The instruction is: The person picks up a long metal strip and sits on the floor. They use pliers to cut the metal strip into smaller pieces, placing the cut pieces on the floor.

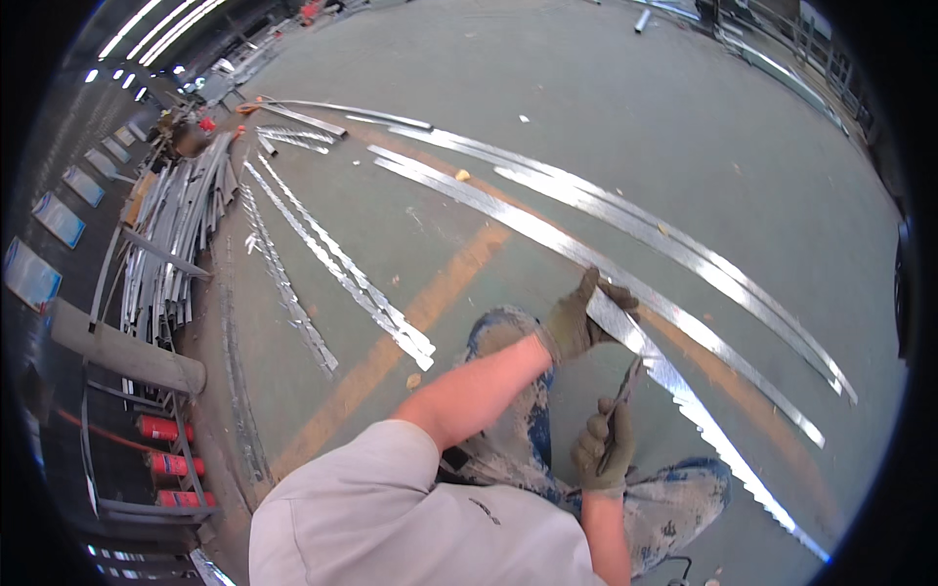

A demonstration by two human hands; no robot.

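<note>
My left hand (578, 320), in an olive work glove, is closed round the upper end of a shiny metal strip (674, 381). That strip slants down to the right, and its lower-left edge is notched like saw teeth. In my gloved right hand (603, 444) is a slim, dark pair of pliers or snips (625, 391); which of the two I cannot tell. Its tip points up at the strip's notched edge, just below my left hand. Both hands work above my bent knees in stained trousers.
Long plain metal strips (547, 232) lie on the grey floor beyond my hands. Notched strips (342, 264) lie to the left, near an orange floor line (391, 337). A heap of metal profiles (181, 225) and red extinguishers (176, 464) stand at far left.
</note>
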